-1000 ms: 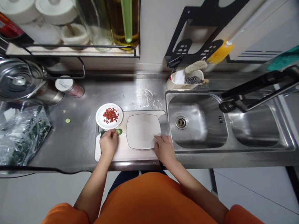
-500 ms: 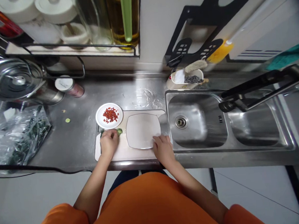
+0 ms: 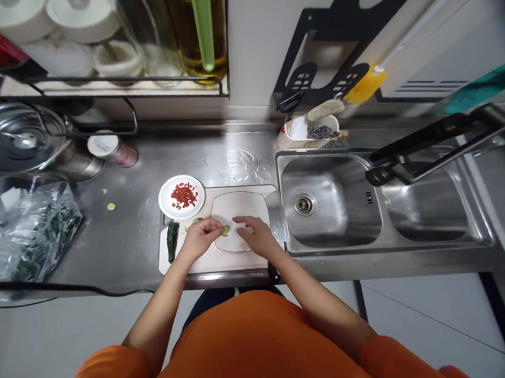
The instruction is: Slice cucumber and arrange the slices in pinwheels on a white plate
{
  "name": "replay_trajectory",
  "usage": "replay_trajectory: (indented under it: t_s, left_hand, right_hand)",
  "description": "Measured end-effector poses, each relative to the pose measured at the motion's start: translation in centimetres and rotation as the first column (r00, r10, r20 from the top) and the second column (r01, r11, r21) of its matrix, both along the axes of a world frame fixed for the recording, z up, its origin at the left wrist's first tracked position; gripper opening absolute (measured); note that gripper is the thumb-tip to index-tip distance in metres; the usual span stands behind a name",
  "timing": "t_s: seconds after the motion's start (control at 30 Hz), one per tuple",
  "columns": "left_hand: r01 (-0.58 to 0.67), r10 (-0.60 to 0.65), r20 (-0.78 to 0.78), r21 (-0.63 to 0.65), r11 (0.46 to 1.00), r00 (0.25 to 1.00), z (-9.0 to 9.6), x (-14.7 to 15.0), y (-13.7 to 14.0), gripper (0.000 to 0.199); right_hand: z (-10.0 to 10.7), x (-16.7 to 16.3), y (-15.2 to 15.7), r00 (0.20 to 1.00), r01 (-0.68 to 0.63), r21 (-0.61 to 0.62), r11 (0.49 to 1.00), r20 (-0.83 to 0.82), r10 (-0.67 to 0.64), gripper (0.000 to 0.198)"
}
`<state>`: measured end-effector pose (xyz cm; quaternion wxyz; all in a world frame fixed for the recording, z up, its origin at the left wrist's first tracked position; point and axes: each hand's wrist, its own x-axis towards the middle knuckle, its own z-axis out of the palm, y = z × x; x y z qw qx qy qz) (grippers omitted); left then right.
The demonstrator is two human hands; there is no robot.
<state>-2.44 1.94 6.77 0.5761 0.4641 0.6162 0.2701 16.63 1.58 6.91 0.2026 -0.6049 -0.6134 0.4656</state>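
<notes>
My left hand (image 3: 202, 239) pinches a cucumber slice (image 3: 225, 230) over the left part of a white plate (image 3: 240, 204) with a thin dark rim. My right hand (image 3: 256, 233) hovers over the plate's right side, its thumb and fingers apart, holding nothing. Under the plate lies a pale cutting board (image 3: 241, 262). A dark green piece of cucumber (image 3: 173, 242) rests on the board's left end, with more slices (image 3: 196, 221) partly hidden behind my left hand. A round white plate (image 3: 162, 199) of red goji berries (image 3: 183, 195) sits at the board's upper left corner.
A double steel sink (image 3: 332, 206) with a black faucet (image 3: 427, 140) is at the right. Plastic bags of greens (image 3: 50, 234) and a lidded steel pot (image 3: 21, 140) stand left. A wire rack (image 3: 139, 81) of jars and bottles hangs above. A cucumber end (image 3: 111, 206) lies on the counter.
My left hand has moved right from the cucumber to above the plate, carrying a slice, and uncovered the dark green piece. My right hand has left the plate's edge and moved inward, fingers spreading.
</notes>
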Motion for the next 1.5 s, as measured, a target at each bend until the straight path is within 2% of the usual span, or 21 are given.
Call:
replay_trajectory:
  t_s: [0.13, 0.3, 0.4, 0.5, 0.63, 0.73, 0.83, 0.93, 1.0, 1.1, 1.2, 1.33, 1.5]
  left_hand:
    - [0.045, -0.04, 0.088, -0.057, 0.997, 0.995, 0.1, 1.6, 1.0, 0.028]
    - [0.004, 0.015, 0.121, -0.159, 0.987, 0.993, -0.4, 2.3, 1.4, 0.039]
    - [-0.044, 0.086, 0.125, -0.307, 0.951, 0.988, -0.8, 2.5, 1.4, 0.048]
    - [-0.018, 0.102, 0.164, -0.449, 0.893, 0.981, -1.0, 3.0, 1.8, 0.051]
    - [-0.045, 0.18, 0.223, -0.503, 0.863, 0.958, -1.4, 3.6, 2.9, 0.04]
    - [-0.096, 0.222, 0.235, -0.452, 0.887, 0.946, -2.0, 4.0, 4.2, 0.034]
    - [-0.089, 0.156, 0.186, -0.326, 0.941, 0.97, -2.4, 4.4, 5.6, 0.029]
    - [-0.045, 0.047, 0.009, -0.148, 0.988, 0.999, -2.7, 4.9, 6.9, 0.025]
    - [0.005, -0.008, -0.143, -0.023, 1.0, 0.99, -3.0, 5.1, 7.6, 0.022]
    - [0.105, -0.054, -0.327, 0.14, 0.984, 0.943, -3.4, 5.5, 8.2, 0.019]
    - [0.216, -0.086, -0.462, 0.237, 0.947, 0.883, -3.6, 5.6, 8.2, 0.018]
    - [0.31, -0.108, -0.564, 0.275, 0.91, 0.818, -3.8, 5.7, 7.9, 0.02]
    - [0.339, -0.077, -0.64, 0.298, 0.892, 0.765, -4.3, 6.0, 7.6, 0.021]
  right_hand:
    - [0.5, -0.2, 1.2, 0.994, 0.003, -0.102, 0.995, -0.11, -0.014, 0.017]
    - [1.1, 0.5, 1.4, 0.997, 0.044, -0.051, 0.998, -0.059, -0.047, 0.013]
    - [1.7, 1.0, 1.5, 1.0, 0.004, 0.018, 1.0, 0.001, -0.004, 0.014]
    - [2.1, 1.5, 1.8, 0.998, -0.053, 0.047, 0.998, 0.039, 0.051, 0.015]
    - [1.4, 1.9, 2.0, 0.996, -0.074, 0.047, 0.996, 0.044, 0.072, 0.015]
    - [0.0, 2.1, 2.4, 0.999, -0.031, 0.037, 0.999, 0.042, 0.029, 0.014]
    - [-1.8, 2.1, 3.1, 0.998, 0.059, -0.037, 0.998, 0.016, -0.058, 0.015]
    - [-3.5, 1.7, 4.2, 0.989, 0.142, -0.085, 0.986, 0.047, -0.139, 0.013]
    - [-4.2, 1.4, 4.9, 0.979, 0.185, -0.076, 0.98, 0.102, -0.177, 0.013]
    - [-4.6, 0.8, 5.6, 0.961, 0.216, -0.037, 0.976, 0.183, -0.206, 0.018]
    - [-4.5, 0.2, 5.9, 0.95, 0.199, -0.034, 0.979, 0.254, -0.184, 0.019]
    - [-4.0, -0.7, 5.9, 0.935, 0.176, -0.065, 0.982, 0.325, -0.146, 0.016]
    - [-4.0, -1.3, 5.9, 0.912, 0.133, -0.062, 0.989, 0.399, -0.097, 0.012]
